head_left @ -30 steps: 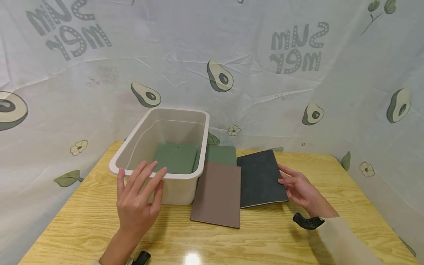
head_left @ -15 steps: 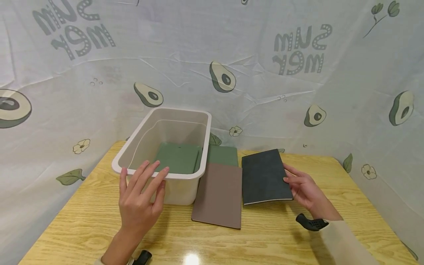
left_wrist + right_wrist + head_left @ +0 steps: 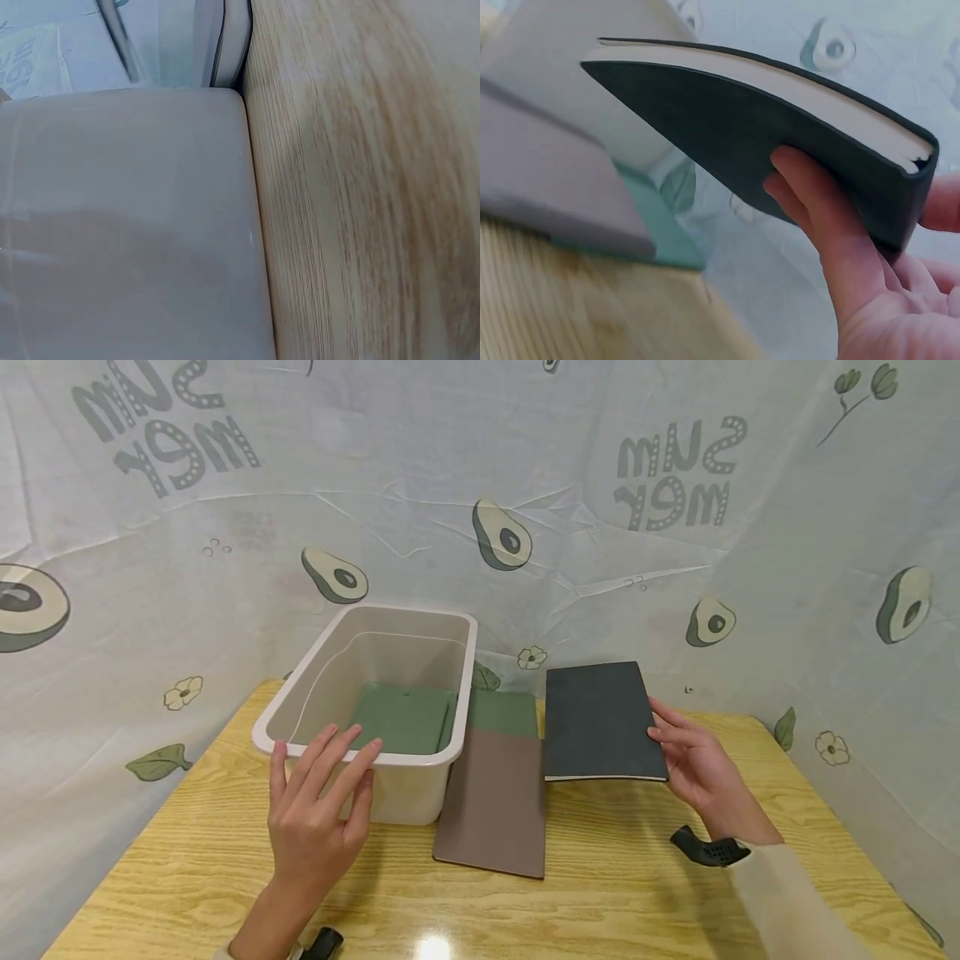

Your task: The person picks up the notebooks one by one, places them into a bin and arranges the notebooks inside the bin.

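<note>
A dark notebook (image 3: 600,722) is raised over the right part of the table, its pale page edges showing in the right wrist view. My right hand (image 3: 696,768) grips it by its right edge, thumb on top and fingers underneath. My left hand (image 3: 318,818) rests with spread, straight fingers on the near rim of a cream plastic bin (image 3: 412,793). Inside the bin lies a green notebook (image 3: 401,718), with another green edge beside it. A brown notebook (image 3: 495,810) lies right of the bin, overlapping a green notebook (image 3: 504,712) behind it.
The wooden table (image 3: 600,902) runs back to a white curtain (image 3: 585,468) printed with avocados and lettering. In the left wrist view the bin's wall (image 3: 135,225) fills much of the frame, standing on the wood.
My right hand has lifted the dark notebook up and away from the table, and it now lies flatter in the air. The left hand stays at the bin's rim.
</note>
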`<action>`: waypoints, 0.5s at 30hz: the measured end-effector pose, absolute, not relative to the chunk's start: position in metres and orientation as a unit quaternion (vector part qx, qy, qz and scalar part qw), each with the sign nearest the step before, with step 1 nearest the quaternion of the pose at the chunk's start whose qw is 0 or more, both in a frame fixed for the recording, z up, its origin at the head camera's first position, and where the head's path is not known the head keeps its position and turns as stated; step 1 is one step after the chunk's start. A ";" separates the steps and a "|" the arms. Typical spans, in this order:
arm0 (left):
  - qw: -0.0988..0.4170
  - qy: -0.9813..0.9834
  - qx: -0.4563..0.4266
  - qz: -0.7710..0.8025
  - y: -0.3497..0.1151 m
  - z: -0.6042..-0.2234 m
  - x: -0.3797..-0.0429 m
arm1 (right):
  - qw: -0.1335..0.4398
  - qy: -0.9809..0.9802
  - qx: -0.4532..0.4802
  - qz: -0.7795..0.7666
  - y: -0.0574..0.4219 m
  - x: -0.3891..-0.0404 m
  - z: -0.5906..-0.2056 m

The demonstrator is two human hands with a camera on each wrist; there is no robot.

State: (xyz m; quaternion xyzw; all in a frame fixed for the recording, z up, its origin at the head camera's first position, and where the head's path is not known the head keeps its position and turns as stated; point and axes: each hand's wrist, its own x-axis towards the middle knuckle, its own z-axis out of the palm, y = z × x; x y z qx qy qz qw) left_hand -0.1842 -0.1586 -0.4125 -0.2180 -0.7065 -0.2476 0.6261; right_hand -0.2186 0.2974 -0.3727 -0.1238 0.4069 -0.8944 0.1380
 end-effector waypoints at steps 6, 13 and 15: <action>0.625 -0.708 -0.218 -0.247 -0.158 -0.413 -0.184 | 0.125 0.401 -0.099 -0.902 0.280 -0.217 -0.352; 0.627 -0.707 -0.217 -0.247 -0.158 -0.412 -0.184 | 0.107 0.395 -0.109 -0.906 0.259 -0.218 -0.325; 0.627 -0.706 -0.215 -0.248 -0.158 -0.411 -0.184 | 0.105 0.394 -0.116 -0.906 0.253 -0.217 -0.319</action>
